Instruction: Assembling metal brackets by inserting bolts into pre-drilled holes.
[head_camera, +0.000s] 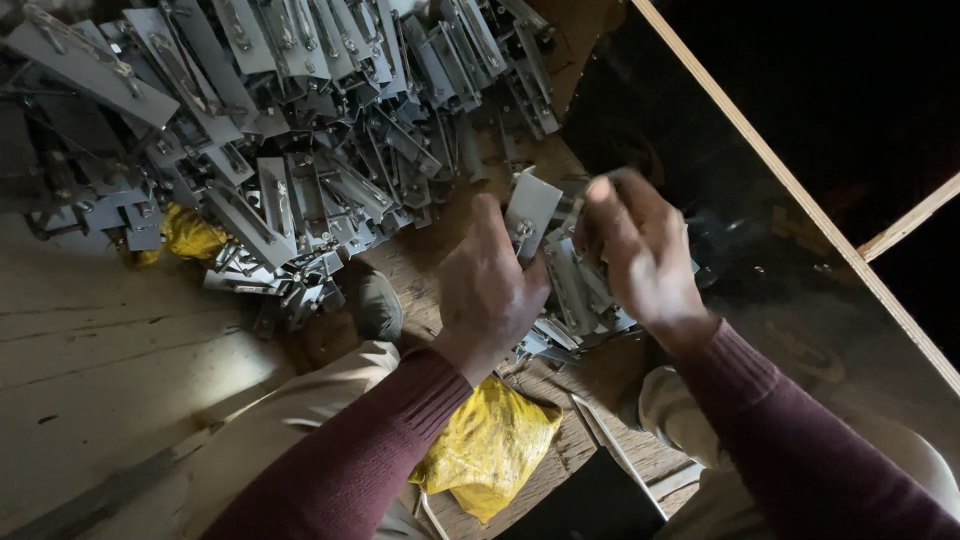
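The small grey metal plate (532, 207), held up between the two hands, looks stiff, light and sharp-edged, so its flat faces seem the safest place to pinch it. The left hand (487, 290) is closed around its lower end; the right hand (638, 250) is curled shut on more grey metal parts (572, 285) just beside it. A heap of brackets (290, 110) lies beyond the left hand, a yellow bag (490, 450) below.
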